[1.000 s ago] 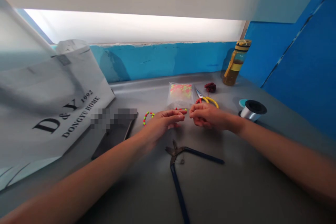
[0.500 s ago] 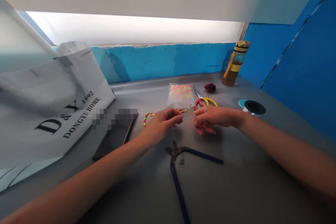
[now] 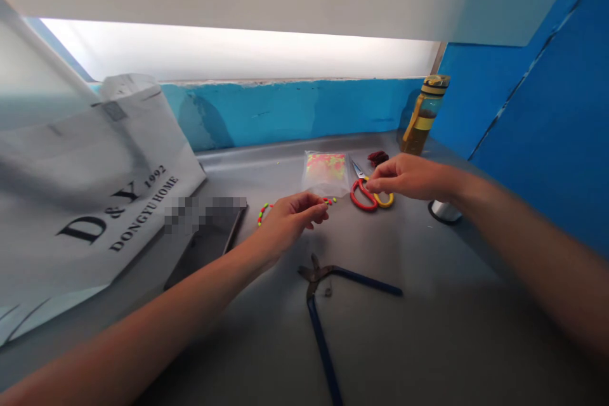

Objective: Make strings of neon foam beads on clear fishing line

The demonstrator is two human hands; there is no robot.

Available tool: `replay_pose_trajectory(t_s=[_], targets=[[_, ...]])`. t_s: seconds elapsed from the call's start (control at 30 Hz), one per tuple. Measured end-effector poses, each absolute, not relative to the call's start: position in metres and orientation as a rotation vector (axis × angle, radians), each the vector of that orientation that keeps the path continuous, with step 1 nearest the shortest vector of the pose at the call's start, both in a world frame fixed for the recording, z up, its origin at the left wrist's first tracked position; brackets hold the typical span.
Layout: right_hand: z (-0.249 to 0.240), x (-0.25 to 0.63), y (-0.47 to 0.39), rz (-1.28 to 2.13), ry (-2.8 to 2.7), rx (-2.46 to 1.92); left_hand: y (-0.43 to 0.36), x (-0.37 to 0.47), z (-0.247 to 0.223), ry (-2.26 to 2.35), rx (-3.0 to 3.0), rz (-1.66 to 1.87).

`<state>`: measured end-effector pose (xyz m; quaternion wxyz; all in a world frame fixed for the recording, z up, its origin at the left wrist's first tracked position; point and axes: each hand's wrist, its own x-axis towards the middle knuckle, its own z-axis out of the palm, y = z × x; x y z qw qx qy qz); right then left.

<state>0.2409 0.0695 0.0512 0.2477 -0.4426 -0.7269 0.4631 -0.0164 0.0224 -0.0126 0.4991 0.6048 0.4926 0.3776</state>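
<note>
In the head view, a reach looks in hand: the right hand (image 3: 404, 176), half open and palm down, hovers at the scissors' (image 3: 358, 172) handles; gripping them calls for a careful pinch. Left of the scissors, the left hand (image 3: 292, 216) curls loosely by beads (image 3: 328, 202), its hold unclear.

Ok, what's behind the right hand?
Behind the right hand, parts of the scissors and the bottle show. The bottle's base and part of the yellow handle are covered.
</note>
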Motion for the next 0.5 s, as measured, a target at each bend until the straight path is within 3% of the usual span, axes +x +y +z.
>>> replay_pose_trajectory(t_s=[0.1, 0.5], targets=[[0.053, 0.234, 0.067, 1.076, -1.982, -1.264, 0.023, -0.017, -0.013, 1.179, 1.454, 0.902], [0.018, 0.2, 0.05, 1.081, -2.353, -1.045, 0.021, -0.019, -0.01, 1.141, 1.428, 0.895]])
